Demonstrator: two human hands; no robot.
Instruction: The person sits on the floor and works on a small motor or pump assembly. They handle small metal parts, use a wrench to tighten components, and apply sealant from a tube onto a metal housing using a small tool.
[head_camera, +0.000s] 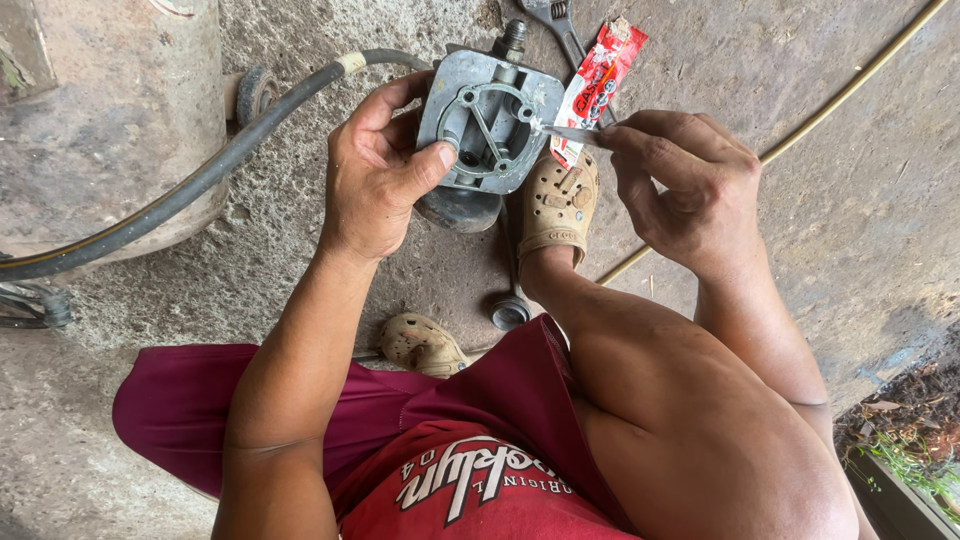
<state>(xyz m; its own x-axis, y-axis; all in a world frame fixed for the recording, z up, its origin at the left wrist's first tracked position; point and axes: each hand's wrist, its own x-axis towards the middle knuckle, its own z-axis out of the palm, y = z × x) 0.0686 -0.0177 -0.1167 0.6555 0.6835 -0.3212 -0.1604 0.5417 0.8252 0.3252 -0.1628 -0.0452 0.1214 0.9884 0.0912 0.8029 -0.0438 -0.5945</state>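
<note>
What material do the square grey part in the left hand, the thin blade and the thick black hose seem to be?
Square grey part: likely cast aluminium, dull and matte, with moulded ribs. Thin blade in the right hand: apparently steel, bright and flat. Thick black hose: probably rubber, matte, bending smoothly. The left hand grips the part.

The cast metal housing (490, 120) looks dull grey and matt. The thin blade (572, 133) is bright bare metal. The sachet (598, 82) is glossy plastic film, the hose (190, 190) matt black rubber, the floor (840, 210) rough concrete.
</note>
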